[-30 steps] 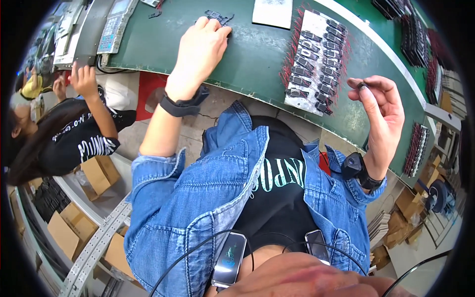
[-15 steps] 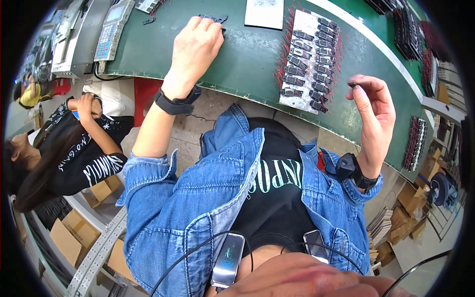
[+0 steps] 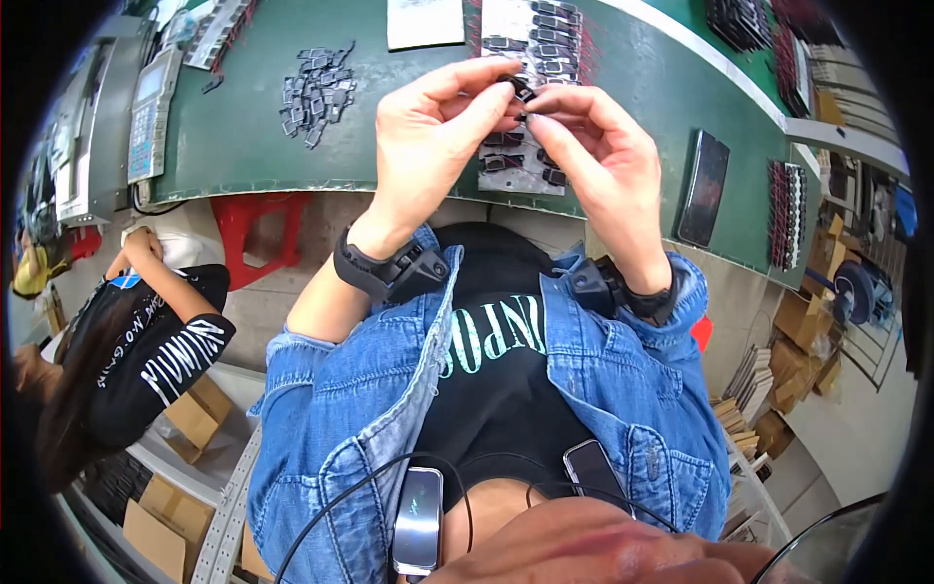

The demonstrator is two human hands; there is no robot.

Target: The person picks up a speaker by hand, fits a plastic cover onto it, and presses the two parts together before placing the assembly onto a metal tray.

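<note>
Above the white board [image 3: 525, 178], both hands meet with fingertips almost touching. My left hand [image 3: 423, 146] is closed in a pinch on a small black part [image 3: 522, 90]; its exact kind is too small to tell. My right hand [image 3: 611, 156] pinches at the lower side of that part, with a small dark piece [image 3: 522, 117] at its fingertips. Rows of small black rectangular parts with thin red wires lie on the board, some hidden behind my fingers. A loose pile of similar black parts [image 3: 316, 94] lies on the green table to the left.
A black phone [image 3: 703, 187] lies on the green table [image 3: 272, 161] at the right, near a strip of wired parts [image 3: 786, 214]. A white sheet [image 3: 425, 23] lies at the back. A keypad device [image 3: 153, 115] stands left; another person sits beyond the table's left end.
My left hand has come from the pile of black parts over to the board, now holding a part. My right hand has moved left to meet it. The view has shifted right.
</note>
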